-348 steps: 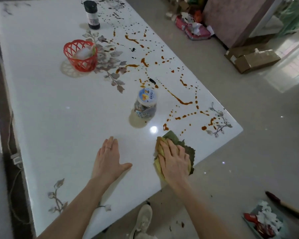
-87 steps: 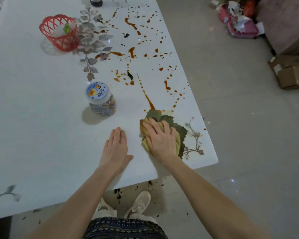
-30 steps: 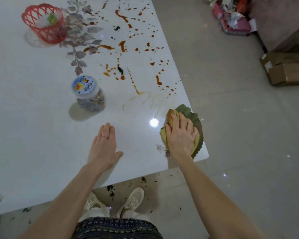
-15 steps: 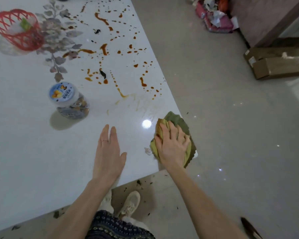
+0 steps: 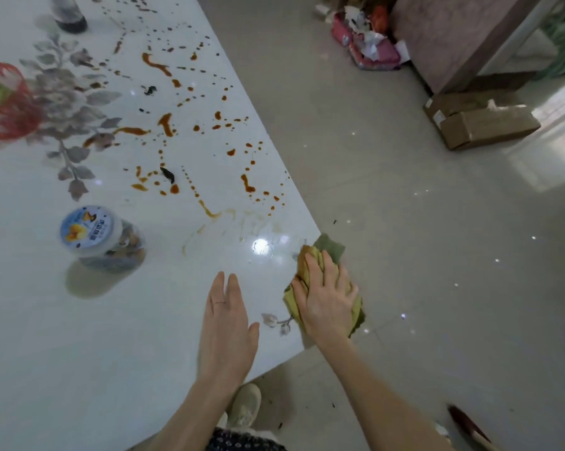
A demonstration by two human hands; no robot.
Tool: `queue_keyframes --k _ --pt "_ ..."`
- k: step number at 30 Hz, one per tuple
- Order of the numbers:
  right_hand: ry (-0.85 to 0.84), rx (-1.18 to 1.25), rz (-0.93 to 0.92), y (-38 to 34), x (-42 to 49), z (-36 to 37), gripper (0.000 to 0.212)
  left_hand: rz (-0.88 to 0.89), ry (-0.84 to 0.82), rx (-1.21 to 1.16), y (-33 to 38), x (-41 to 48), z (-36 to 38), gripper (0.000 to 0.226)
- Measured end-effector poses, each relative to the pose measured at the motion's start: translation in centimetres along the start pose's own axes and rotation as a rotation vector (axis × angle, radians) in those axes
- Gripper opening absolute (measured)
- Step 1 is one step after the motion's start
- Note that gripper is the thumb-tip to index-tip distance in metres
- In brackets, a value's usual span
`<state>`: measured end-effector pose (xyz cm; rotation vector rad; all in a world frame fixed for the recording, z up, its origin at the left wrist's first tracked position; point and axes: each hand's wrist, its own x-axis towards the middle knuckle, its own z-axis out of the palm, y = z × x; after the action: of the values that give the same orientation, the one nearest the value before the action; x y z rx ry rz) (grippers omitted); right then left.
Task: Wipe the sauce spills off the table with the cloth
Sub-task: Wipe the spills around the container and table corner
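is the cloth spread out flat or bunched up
Bunched up. The cloth shows crumpled yellow and green folds under the flat right hand, at the corner of the table.

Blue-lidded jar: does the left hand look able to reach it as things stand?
Probably yes. The left hand is open and holds nothing, and only bare table lies between it and the jar.

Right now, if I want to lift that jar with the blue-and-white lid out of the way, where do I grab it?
Probably round the lid of the jar, coming from above. It stands upright, its round lid faces up, and nothing touches it. The left hand, open and nearest, holds nothing; the right hand presses the cloth.
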<state>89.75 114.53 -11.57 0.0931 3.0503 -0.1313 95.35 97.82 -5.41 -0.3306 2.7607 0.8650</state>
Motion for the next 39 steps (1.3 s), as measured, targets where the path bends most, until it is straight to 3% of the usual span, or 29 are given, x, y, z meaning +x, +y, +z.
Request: queue_keyframes --k 11,17,23,26,30,33,39 --pt "-0.016 0.041 -0.029 0.1 4.8 -1.1 0.063 -0.044 0.031 0.015 1.3 2.1 -0.1 0.088" --pt "-0.037 0.117 -0.145 3.4 0.5 -0.5 0.057 -0.232 0.151 0.005 2.2 2.9 1.1 0.088" --pt "-0.016 0.235 -0.295 4.5 6.0 -0.8 0.057 -0.465 0.307 -0.110 5.1 3.0 3.1 0.086" --pt "-0.037 0.273 -0.304 4.1 8.3 -0.3 0.061 -0.490 0.331 -0.104 6.0 2.6 3.8 0.087" --pt "0.077 0.237 -0.336 5.2 5.5 0.1 0.062 -0.526 0.357 -0.101 6.3 2.2 4.2 0.086" --pt "0.033 0.252 -0.335 6.1 4.5 0.3 0.062 -0.536 0.360 -0.100 6.3 2.6 4.5 0.085" --pt "-0.010 0.284 -0.356 1.4 12.2 -0.6 0.061 -0.535 0.379 -0.109 7.1 3.2 4.8 0.083"
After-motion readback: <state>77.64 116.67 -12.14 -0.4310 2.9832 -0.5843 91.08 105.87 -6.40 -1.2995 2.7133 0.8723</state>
